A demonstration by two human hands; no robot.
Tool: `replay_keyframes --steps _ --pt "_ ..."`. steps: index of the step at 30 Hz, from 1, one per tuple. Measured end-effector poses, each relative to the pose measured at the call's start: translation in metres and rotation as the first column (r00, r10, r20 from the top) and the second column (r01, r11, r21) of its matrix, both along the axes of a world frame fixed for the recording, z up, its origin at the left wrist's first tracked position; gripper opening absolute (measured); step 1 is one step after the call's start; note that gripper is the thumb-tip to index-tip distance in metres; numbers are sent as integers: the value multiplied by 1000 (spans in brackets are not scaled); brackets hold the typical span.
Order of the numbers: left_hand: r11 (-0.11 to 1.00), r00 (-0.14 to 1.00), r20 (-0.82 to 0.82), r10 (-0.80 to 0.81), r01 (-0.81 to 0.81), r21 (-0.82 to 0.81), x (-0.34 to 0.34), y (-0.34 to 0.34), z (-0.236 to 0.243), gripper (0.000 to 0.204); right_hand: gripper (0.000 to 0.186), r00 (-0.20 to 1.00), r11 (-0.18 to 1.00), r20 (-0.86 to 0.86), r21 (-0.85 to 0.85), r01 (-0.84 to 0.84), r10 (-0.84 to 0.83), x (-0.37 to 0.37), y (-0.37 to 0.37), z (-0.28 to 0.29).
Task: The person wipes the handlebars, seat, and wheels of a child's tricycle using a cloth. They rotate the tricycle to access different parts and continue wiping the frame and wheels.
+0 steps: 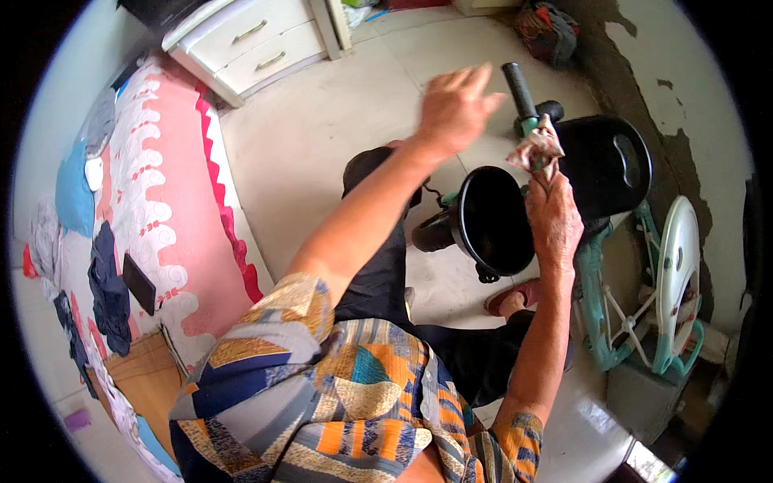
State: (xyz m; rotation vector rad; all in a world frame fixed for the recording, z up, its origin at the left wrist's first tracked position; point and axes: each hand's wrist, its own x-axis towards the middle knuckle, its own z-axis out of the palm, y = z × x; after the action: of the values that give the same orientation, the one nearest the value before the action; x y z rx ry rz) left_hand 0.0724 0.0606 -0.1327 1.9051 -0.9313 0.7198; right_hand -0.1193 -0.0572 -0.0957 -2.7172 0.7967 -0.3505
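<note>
My left hand [457,113] is raised in the air with its fingers stretched out and the thumb apart, holding nothing. It is slightly smeared by motion and is nearest to a black handlebar grip [519,90]. My right hand [554,219] is closed round a crumpled, pinkish-brown cloth [538,153], which sticks up beyond the fingers against the greenish bar below the grip. Just left of this hand is a deep black round basket or bucket [493,221]. Behind it stands a black panel with a slot [608,165], like a seat or backrest. All seem to belong to one wheeled thing, partly hidden.
A bed with a pink and white cover [197,266] runs along the left, with clothes and a dark tablet-like thing [139,284] on it. White drawers [258,44] stand at the far left. On the right, a folded teal and white frame [676,274] leans near the wall.
</note>
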Motion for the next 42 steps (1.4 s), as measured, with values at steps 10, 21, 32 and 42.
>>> replay_keyframes --steps 10,21,32,42 --pt "669 681 -247 -690 730 141 -123 84 123 35 37 983 999 176 -33 -37 42 -58 -11 -20" --pt "-704 -905 0 -424 330 -629 -223 25 190 26 35 960 996 269 15 -88 81 -74 -15 -29" --pt "-741 -963 111 -247 114 -662 -231 -3 168 46 32 959 983 251 95 -156 128 -70 -20 -24" --pt "779 842 -65 -536 523 347 -86 -31 66 24 16 948 999 315 11 48 -49 -103 -59 -22"
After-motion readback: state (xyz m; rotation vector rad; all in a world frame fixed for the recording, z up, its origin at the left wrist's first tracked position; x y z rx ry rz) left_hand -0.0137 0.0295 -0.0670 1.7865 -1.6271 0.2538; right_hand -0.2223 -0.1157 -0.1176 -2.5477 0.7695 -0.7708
